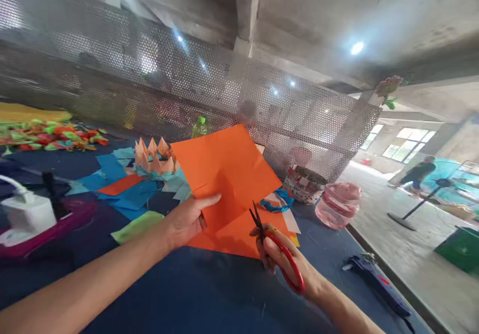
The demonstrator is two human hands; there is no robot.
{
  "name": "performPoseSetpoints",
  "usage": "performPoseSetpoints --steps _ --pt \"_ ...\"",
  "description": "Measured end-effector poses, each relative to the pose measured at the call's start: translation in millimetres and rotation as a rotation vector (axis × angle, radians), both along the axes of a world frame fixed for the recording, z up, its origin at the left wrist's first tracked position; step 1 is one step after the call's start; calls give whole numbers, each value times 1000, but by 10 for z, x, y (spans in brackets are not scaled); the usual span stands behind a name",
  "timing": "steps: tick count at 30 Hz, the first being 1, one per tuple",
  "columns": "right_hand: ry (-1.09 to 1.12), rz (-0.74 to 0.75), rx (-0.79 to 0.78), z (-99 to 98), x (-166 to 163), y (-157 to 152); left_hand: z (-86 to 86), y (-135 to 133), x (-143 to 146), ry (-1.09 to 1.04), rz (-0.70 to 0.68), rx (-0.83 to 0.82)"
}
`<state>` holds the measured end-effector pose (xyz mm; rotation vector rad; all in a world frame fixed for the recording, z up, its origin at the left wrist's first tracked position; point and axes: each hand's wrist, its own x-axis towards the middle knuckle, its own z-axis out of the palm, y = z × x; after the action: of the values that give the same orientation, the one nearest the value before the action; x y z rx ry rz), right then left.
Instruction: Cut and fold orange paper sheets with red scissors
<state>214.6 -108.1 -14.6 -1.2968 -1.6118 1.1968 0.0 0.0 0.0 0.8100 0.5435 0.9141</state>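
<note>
A large folded sheet of orange paper [224, 174] lies on the dark blue table [209, 294] in front of me. My left hand [185, 219] grips its near left edge, thumb on top. My right hand [279, 256] is closed around the loops of red-handled scissors [288, 266]. Their dark blades [256, 219] point up and away, with their tips beside the paper's lower right part. The blades look nearly shut and do not visibly cut the sheet. A paper crown [153, 157] with orange points stands beyond the sheet, on blue paper scraps [127, 194].
A heap of multicoloured paper pieces [48, 137] lies at the far left, near a white device [28, 214]. A woven paper basket [304, 184] and pink jar [338, 205] stand at the far right of the table. A perforated metal screen [187, 80] rises behind. A person [417, 174] stands beyond.
</note>
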Motion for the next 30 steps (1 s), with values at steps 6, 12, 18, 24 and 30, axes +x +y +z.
performPoseSetpoints --steps 6,12,18,24,30 --pt "-32 42 21 73 -48 -109 19 -91 -12 -19 -15 -9" --pt "-75 44 59 109 -71 -134 43 -159 -11 14 -77 -17" --pt "-58 36 59 109 -77 -142 45 -207 -14 29 -79 43" --pt "-50 31 53 105 -75 -146 69 -237 5 52 -70 38" --pt "-87 15 61 119 -76 -151 68 -236 18 37 -71 44"
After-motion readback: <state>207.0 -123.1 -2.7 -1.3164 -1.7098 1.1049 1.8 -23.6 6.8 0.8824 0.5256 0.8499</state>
